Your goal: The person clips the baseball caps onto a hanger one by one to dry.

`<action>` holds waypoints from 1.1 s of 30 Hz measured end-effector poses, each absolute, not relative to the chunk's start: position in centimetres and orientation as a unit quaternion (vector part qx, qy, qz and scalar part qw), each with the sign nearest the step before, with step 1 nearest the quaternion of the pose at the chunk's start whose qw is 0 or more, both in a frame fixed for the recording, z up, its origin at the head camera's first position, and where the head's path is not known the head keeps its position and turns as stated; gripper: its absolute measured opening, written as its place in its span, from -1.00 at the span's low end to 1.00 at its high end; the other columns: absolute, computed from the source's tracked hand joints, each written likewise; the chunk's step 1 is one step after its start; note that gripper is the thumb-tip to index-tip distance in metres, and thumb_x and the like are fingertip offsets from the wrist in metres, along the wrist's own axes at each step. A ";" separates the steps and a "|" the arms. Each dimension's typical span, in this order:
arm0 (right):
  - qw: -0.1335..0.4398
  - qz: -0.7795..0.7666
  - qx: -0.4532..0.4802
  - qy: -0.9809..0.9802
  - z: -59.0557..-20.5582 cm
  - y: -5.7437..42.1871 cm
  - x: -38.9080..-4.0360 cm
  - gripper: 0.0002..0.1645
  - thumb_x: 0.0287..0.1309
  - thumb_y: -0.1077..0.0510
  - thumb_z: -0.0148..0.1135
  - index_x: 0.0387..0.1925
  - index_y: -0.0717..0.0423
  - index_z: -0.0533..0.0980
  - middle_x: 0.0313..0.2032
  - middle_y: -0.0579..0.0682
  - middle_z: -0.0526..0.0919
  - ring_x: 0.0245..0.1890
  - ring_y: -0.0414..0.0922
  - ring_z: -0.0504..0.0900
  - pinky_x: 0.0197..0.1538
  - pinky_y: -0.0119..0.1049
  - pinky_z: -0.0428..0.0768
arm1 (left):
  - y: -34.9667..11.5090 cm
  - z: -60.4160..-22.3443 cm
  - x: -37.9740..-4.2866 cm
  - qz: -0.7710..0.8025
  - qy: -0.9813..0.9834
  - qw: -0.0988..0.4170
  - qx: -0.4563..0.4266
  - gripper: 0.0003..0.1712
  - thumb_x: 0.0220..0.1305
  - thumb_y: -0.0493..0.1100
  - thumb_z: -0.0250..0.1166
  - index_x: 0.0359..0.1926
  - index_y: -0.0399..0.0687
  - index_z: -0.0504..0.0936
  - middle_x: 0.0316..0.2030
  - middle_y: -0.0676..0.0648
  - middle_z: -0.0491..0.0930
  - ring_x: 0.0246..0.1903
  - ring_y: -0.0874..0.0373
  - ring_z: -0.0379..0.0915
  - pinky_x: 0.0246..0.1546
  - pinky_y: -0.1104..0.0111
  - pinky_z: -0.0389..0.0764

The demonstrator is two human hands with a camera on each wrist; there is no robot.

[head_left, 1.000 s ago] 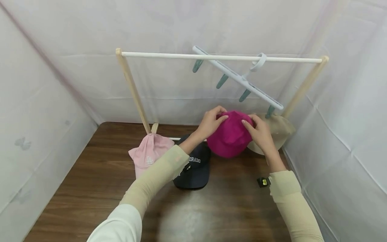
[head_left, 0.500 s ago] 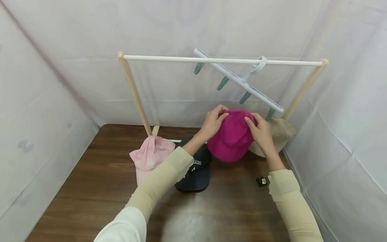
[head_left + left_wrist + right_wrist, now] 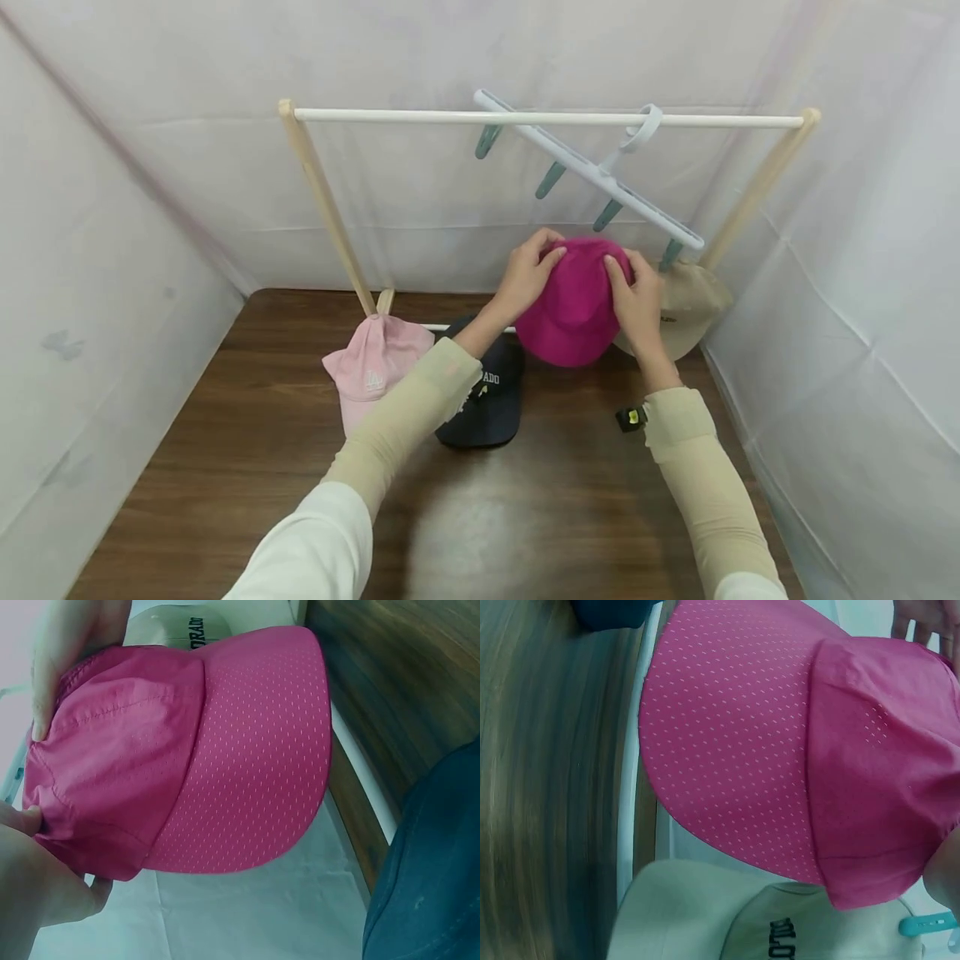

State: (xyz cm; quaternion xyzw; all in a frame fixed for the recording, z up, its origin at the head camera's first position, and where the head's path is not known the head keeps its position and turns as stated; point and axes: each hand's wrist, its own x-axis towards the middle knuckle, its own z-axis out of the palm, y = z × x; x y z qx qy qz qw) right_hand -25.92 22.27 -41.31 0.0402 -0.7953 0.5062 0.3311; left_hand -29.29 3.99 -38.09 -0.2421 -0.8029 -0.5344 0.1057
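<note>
A magenta baseball cap [image 3: 573, 304] is held up in front of the rack, brim downward. My left hand [image 3: 525, 271] pinches the left edge of its crown, thumb on the front and fingers behind. My right hand [image 3: 637, 304] grips the right edge in the same way. Just above the cap, a pale blue hanger [image 3: 592, 175] with several grey-green clips [image 3: 550, 180] hooks over the white rail [image 3: 450, 117]. A beige cap [image 3: 686, 304] hangs at the hanger's right-end clip [image 3: 670, 253]. The magenta brim's dotted surface shows in both wrist views.
A pink cap [image 3: 378, 367] and a navy cap [image 3: 487, 408] lie on the brown wooden table [image 3: 247, 467], left of the held cap. The rack's wooden posts [image 3: 322, 196] stand at either side. White cloth walls [image 3: 862, 250] surround the table.
Both hands have raised the magenta cap slightly toward the hanger. My right forearm has shifted a little left. The head view has tilted, so the whole scene sits higher in the frame.
</note>
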 end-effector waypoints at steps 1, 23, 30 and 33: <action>0.333 0.509 0.035 -0.793 -41.2 22.2 -26.0 -0.58 0.26 -0.11 0.14 -0.13 0.14 0.59 -0.30 0.05 0.66 -0.41 -0.24 0.50 -0.38 -0.46 0.39 | 4.1 -38.0 -29.3 -0.537 -0.802 0.104 -0.241 -0.81 0.40 -0.12 0.09 -0.04 -0.03 0.51 -0.12 0.01 0.59 -0.20 0.25 0.45 -0.18 0.44 0.47; 0.299 0.454 0.066 -0.837 -41.3 20.3 -25.3 -0.60 0.22 -0.11 0.20 -0.18 0.14 0.59 -0.33 0.05 0.68 -0.44 -0.13 0.57 -0.41 -0.40 0.45 | 3.6 -39.0 -27.9 -0.543 -0.806 0.116 -0.204 -0.80 0.41 -0.13 0.08 -0.04 -0.06 0.51 -0.10 -0.04 0.61 -0.21 0.26 0.51 -0.24 0.43 0.54; 0.269 0.419 0.075 -0.864 -40.4 20.9 -26.0 -0.54 0.14 -0.17 0.26 -0.11 0.09 0.57 -0.27 0.08 0.68 -0.38 -0.08 0.58 -0.34 -0.25 0.48 | 3.3 -38.3 -28.5 -0.543 -0.801 0.131 -0.214 -0.80 0.40 -0.15 0.10 -0.04 -0.08 0.52 -0.15 -0.03 0.59 -0.24 0.23 0.49 -0.24 0.42 0.53; 0.259 0.421 0.067 -0.867 -40.4 21.3 -26.0 -0.55 0.13 -0.17 0.27 -0.11 0.07 0.57 -0.28 0.07 0.67 -0.39 -0.08 0.57 -0.34 -0.23 0.47 | 3.4 -38.7 -28.7 -0.543 -0.798 0.130 -0.226 -0.82 0.39 -0.18 0.10 -0.04 -0.06 0.52 -0.15 -0.04 0.60 -0.25 0.22 0.49 -0.25 0.42 0.53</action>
